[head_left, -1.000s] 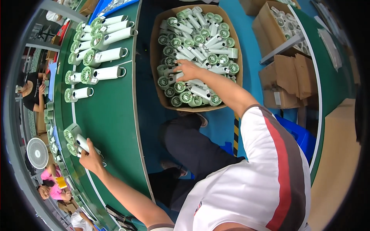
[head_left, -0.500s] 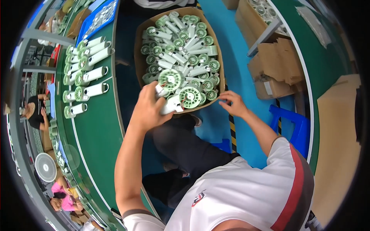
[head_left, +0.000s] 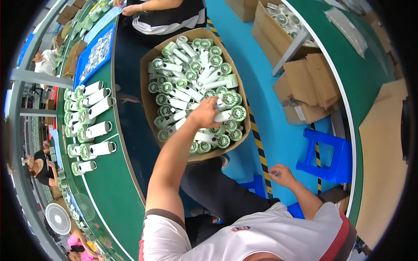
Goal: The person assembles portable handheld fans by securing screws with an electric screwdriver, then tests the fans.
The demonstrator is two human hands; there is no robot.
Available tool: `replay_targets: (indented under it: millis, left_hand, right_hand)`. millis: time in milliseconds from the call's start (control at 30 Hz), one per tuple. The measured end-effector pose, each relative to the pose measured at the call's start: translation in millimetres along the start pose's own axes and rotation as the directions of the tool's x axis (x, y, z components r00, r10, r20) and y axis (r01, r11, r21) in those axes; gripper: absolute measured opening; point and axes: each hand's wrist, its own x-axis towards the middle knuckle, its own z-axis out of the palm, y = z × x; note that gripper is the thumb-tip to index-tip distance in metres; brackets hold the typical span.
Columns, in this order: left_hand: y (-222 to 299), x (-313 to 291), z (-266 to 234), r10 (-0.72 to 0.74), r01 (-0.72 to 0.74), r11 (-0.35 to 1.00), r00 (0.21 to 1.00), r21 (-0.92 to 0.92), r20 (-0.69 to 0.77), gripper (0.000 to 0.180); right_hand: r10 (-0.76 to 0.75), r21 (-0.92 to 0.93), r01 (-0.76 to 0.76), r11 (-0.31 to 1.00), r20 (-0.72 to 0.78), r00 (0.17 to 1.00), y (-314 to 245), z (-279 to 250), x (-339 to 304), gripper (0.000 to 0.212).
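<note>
Carton (head_left: 146, 87) at twelve o'clock is heaped with fans (head_left: 180, 94), left hand (head_left: 204, 114) gripping another fan (head_left: 224, 116), right hand (head_left: 283, 175) slack at four, bench fans (head_left: 97, 129) at nine unboxed.

Floor (head_left: 261, 95): blue, right of the green tabletop (head_left: 102, 191), marked with black-and-yellow striped tape (head_left: 260, 150). Blue stool (head_left: 341, 158): standing well right of the tabletop. Second green bench (head_left: 370, 65): farther right of it. Grey metal frame (head_left: 43, 78) and round white fan (head_left: 58, 218): beyond the tabletop's left edge.
</note>
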Motion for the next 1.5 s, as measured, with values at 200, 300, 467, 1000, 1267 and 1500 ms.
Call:
replay_targets:
  millis: [200, 300, 467, 1000, 1267, 1500]
  left_hand:
    - [-13, 25, 18, -0.028, 0.027, 0.999, 0.999, -0.019, -0.035, 0.054]
    - [-19, 31, 22, -0.091, 0.090, 0.996, 0.995, -0.024, -0.039, 0.057]
    - [-25, 28, 35, -0.224, 0.225, 0.974, 0.974, -0.022, 0.024, 0.059]
    - [46, -23, -30, -0.541, 0.540, 0.841, 0.839, -0.037, -0.051, 0.047]
    - [149, -154, -179, -0.603, 0.553, 0.761, 0.410, -0.339, -0.685, 0.028]
    - [117, -264, -181, -0.652, 0.410, 0.520, -0.376, -0.749, -0.659, 0.019]
  right_hand:
    - [0.061, 0.034, -0.059, 0.998, -0.068, 0.996, 6, -27, -4, 0.017]
    - [0.075, 0.002, -0.075, 0.997, -0.081, 0.994, 32, -24, 4, 0.018]
    - [0.082, 0.039, -0.077, 0.996, -0.144, 0.986, 42, -16, 16, 0.017]
    - [-0.435, -0.104, 0.425, 0.899, -0.101, 0.895, -26, -30, 118, 0.014]
    - [-0.916, -0.216, 0.921, 0.324, -0.313, 0.249, -396, -78, 263, 0.021]
    - [-0.969, -0.388, 0.891, 0.236, -0.160, 0.187, -603, -64, 384, 0.035]
